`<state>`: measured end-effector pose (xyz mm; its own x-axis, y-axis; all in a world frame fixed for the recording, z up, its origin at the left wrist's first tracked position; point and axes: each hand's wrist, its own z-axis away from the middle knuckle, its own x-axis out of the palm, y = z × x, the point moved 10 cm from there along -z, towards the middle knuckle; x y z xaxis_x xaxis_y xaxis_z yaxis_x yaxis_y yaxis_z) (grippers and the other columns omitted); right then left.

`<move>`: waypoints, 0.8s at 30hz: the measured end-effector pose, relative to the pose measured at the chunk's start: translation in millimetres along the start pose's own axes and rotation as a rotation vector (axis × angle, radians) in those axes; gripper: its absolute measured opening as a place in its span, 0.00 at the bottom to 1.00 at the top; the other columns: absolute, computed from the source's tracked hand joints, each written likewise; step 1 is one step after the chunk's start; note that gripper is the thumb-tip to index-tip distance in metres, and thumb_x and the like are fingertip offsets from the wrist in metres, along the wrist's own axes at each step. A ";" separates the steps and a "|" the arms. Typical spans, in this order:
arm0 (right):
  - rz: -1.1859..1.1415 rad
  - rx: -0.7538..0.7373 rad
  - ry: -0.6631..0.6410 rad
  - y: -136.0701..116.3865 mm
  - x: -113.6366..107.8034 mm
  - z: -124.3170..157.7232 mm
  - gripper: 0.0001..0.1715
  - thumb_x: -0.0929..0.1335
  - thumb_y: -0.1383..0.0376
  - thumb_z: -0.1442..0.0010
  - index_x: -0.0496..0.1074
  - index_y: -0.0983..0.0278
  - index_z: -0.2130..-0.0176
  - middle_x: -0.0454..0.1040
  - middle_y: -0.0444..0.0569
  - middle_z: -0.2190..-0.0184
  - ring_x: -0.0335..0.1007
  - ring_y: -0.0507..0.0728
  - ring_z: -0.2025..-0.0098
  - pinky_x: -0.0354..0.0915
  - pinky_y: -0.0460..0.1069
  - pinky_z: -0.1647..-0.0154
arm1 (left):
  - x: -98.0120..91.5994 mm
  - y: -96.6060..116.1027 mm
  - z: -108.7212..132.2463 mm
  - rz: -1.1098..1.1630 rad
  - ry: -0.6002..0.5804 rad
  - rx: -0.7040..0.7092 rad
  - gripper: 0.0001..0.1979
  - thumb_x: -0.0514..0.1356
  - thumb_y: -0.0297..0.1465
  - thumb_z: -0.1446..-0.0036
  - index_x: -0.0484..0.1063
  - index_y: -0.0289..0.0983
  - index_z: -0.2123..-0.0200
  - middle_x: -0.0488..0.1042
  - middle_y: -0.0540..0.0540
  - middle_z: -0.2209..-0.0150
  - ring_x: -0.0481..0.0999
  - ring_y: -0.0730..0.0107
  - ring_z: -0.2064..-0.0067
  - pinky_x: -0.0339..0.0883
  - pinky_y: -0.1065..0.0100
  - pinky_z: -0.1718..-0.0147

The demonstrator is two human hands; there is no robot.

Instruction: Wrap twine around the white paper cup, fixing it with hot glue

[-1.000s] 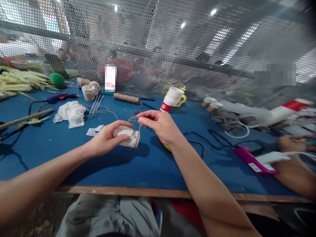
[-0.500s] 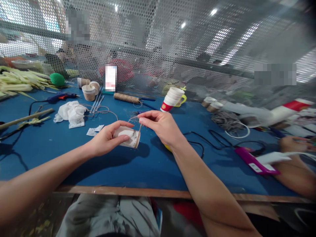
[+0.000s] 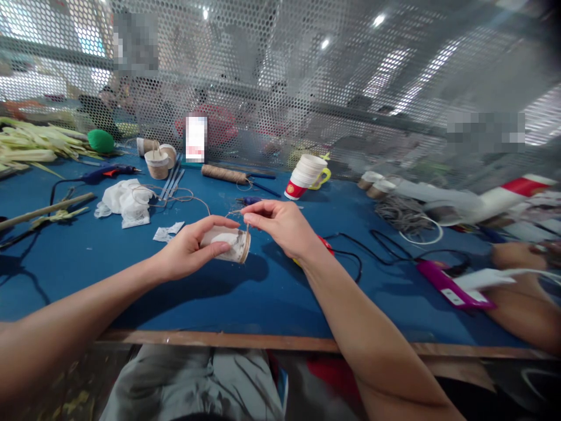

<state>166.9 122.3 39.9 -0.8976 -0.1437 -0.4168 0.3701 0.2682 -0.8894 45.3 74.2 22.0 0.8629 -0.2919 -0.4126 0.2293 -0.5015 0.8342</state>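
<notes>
My left hand (image 3: 197, 245) is wrapped round a white paper cup (image 3: 239, 248) tilted on its side, its end towards the right. Brown twine (image 3: 248, 234) runs along the rim at that end. Between thumb and forefinger, my right hand (image 3: 280, 225) pinches the twine just above the cup. From there the strand trails left over the table to a crumpled piece of white lace cloth (image 3: 127, 202). A small lace scrap (image 3: 168, 232) lies left of my left hand. Behind my right hand stands a stack of paper cups (image 3: 304, 175).
A twine roll (image 3: 224, 174), twine-wrapped cups (image 3: 158, 164), glue sticks (image 3: 173, 184) and a blue glue gun (image 3: 107, 172) lie towards the back left. To the right are a purple power strip (image 3: 453, 285), black cable and another person's arm (image 3: 521, 292). A perforated metal screen (image 3: 254, 93) stands behind.
My right hand has shifted slightly left and down with the twine, closer to the cup's rim. My left hand holds the cup almost unmoved.
</notes>
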 end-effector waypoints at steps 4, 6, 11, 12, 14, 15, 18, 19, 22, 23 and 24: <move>0.008 0.013 -0.021 1.6 2.1 -0.7 0.08 0.70 0.66 0.53 0.75 0.66 0.69 0.75 0.46 0.74 0.67 0.51 0.72 0.63 0.47 0.68 | -1.4 4.8 1.2 -0.054 0.008 0.037 0.15 0.55 0.34 0.44 0.66 0.36 0.53 0.74 0.45 0.58 0.73 0.70 0.64 0.65 0.73 0.66; 0.005 0.015 -0.033 2.3 3.5 -1.1 0.08 0.70 0.66 0.53 0.75 0.66 0.69 0.75 0.46 0.74 0.67 0.50 0.72 0.63 0.47 0.68 | -1.9 5.7 1.7 -0.073 0.010 0.045 0.15 0.55 0.34 0.43 0.66 0.36 0.53 0.74 0.45 0.58 0.73 0.70 0.64 0.65 0.73 0.66; -0.039 0.029 -0.060 5.2 7.1 -0.8 0.08 0.70 0.66 0.53 0.75 0.66 0.69 0.74 0.45 0.75 0.67 0.50 0.73 0.63 0.47 0.68 | -3.4 8.1 2.2 -0.093 0.022 0.063 0.14 0.55 0.33 0.43 0.66 0.36 0.53 0.75 0.46 0.60 0.72 0.72 0.66 0.65 0.74 0.69; -0.047 0.036 -0.063 5.9 7.5 -0.6 0.08 0.70 0.66 0.53 0.75 0.66 0.69 0.74 0.45 0.75 0.67 0.50 0.73 0.63 0.48 0.67 | -3.8 9.0 2.2 -0.095 0.026 0.068 0.14 0.55 0.33 0.43 0.66 0.36 0.53 0.75 0.46 0.60 0.72 0.73 0.66 0.65 0.74 0.69; -0.058 0.049 -0.071 7.4 8.3 -0.2 0.08 0.70 0.65 0.53 0.75 0.65 0.69 0.75 0.46 0.74 0.67 0.50 0.72 0.63 0.48 0.67 | -4.2 10.7 2.2 -0.098 0.030 0.075 0.14 0.55 0.32 0.43 0.66 0.36 0.54 0.75 0.46 0.60 0.72 0.73 0.67 0.65 0.75 0.69; -0.063 0.054 -0.075 8.0 8.5 -0.1 0.08 0.70 0.65 0.53 0.75 0.65 0.69 0.75 0.46 0.74 0.67 0.51 0.72 0.63 0.48 0.66 | -4.2 11.7 2.2 -0.099 0.031 0.079 0.14 0.55 0.32 0.43 0.66 0.36 0.54 0.75 0.46 0.60 0.73 0.73 0.66 0.65 0.75 0.68; -0.080 0.068 -0.085 9.8 9.6 -0.1 0.08 0.71 0.65 0.54 0.75 0.65 0.69 0.75 0.46 0.75 0.67 0.50 0.72 0.63 0.48 0.66 | -4.6 13.8 2.2 -0.090 0.040 0.087 0.13 0.55 0.31 0.44 0.66 0.36 0.54 0.75 0.46 0.60 0.73 0.73 0.65 0.65 0.74 0.67; -0.085 0.071 -0.088 10.2 9.9 -0.3 0.08 0.71 0.65 0.54 0.75 0.65 0.69 0.75 0.45 0.75 0.67 0.50 0.72 0.63 0.48 0.66 | -4.8 13.8 2.1 -0.084 0.043 0.086 0.13 0.55 0.31 0.44 0.66 0.36 0.54 0.75 0.46 0.60 0.73 0.73 0.65 0.66 0.74 0.67; -0.103 0.085 -0.092 11.3 10.9 -0.7 0.07 0.71 0.66 0.54 0.75 0.65 0.70 0.75 0.45 0.75 0.67 0.50 0.72 0.63 0.48 0.66 | -6.3 11.8 2.1 -0.051 0.058 0.072 0.13 0.56 0.31 0.44 0.67 0.36 0.55 0.75 0.46 0.59 0.73 0.72 0.65 0.66 0.74 0.68; -0.110 0.090 -0.092 11.6 11.1 -0.8 0.07 0.71 0.66 0.54 0.75 0.65 0.70 0.75 0.45 0.75 0.67 0.50 0.72 0.63 0.48 0.66 | -6.8 10.9 2.0 -0.034 0.062 0.068 0.14 0.56 0.32 0.44 0.67 0.36 0.55 0.75 0.45 0.59 0.73 0.72 0.65 0.66 0.74 0.68; -0.117 0.096 -0.093 11.8 11.5 -0.9 0.06 0.71 0.66 0.54 0.75 0.64 0.71 0.74 0.45 0.75 0.67 0.50 0.72 0.63 0.48 0.66 | -7.2 10.1 2.0 -0.015 0.065 0.065 0.14 0.56 0.32 0.44 0.67 0.35 0.55 0.75 0.45 0.59 0.73 0.72 0.65 0.65 0.74 0.68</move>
<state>160.8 124.7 24.8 -0.9115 -0.2575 -0.3207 0.2893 0.1531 -0.9449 40.5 69.6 32.7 0.8874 -0.2316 -0.3986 0.2146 -0.5578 0.8018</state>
